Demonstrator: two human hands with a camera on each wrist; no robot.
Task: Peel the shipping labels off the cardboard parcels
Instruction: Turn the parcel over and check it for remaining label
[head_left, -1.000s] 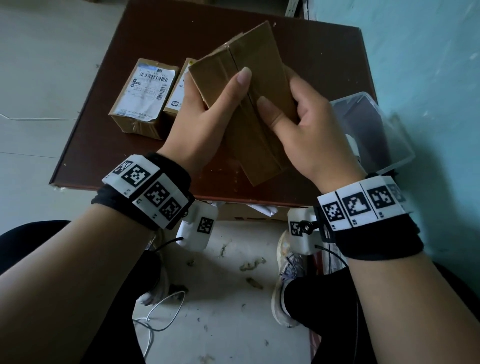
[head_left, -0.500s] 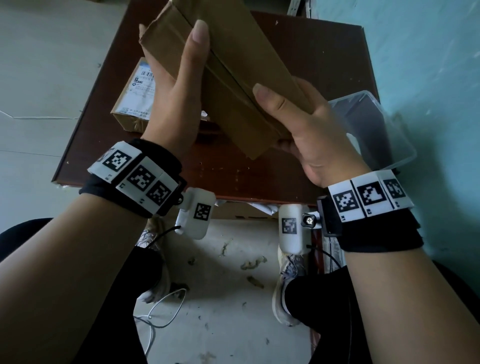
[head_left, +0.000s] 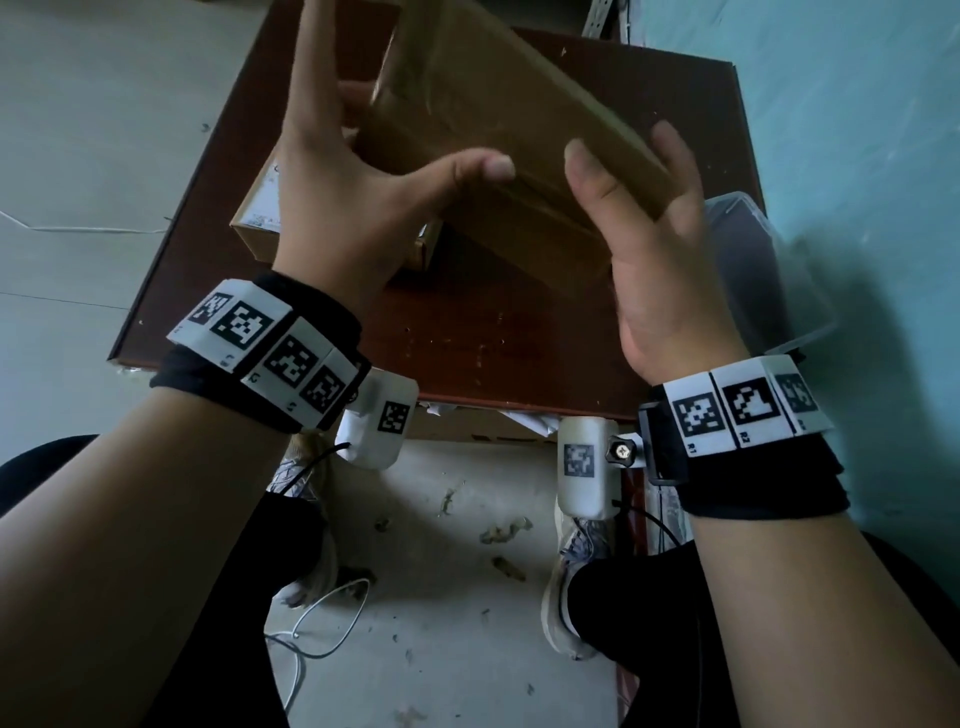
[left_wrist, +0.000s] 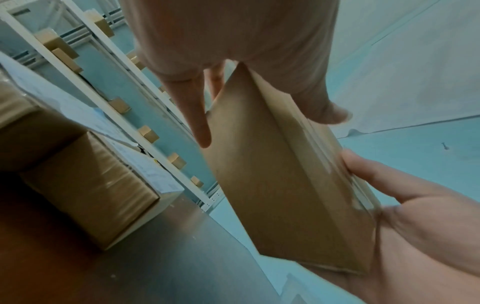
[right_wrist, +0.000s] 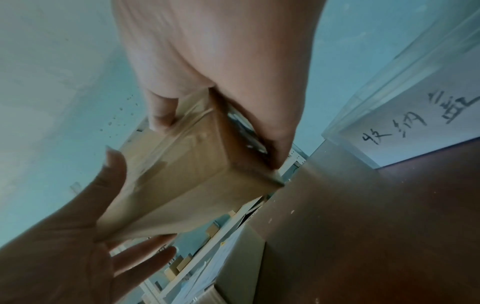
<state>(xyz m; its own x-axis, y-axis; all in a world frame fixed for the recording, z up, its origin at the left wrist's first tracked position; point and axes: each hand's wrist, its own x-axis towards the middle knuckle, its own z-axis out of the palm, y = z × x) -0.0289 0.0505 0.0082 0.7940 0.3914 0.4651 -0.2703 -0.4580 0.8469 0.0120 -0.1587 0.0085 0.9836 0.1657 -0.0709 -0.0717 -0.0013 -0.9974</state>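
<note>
Three cardboard parcels in sight: one long brown parcel (head_left: 498, 140) up in the air, tilted, above the bench (head_left: 519, 353), and two labelled parcels (left_wrist: 85, 185) lying on it. Left hand (head_left: 337, 208) touches the long parcel with straight fingers; right hand (head_left: 660, 244) cradles it, fingers curled around its edge. A clear plastic bin (head_left: 769, 260) sits right; contents unclear.

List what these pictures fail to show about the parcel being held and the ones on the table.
- Held parcel: its label. Head view shows bare cardboard; in the right wrist view the right hand covers a printed patch.
- Table parcels: the left hand hides them.
- Label print: too blurred to read.
</note>
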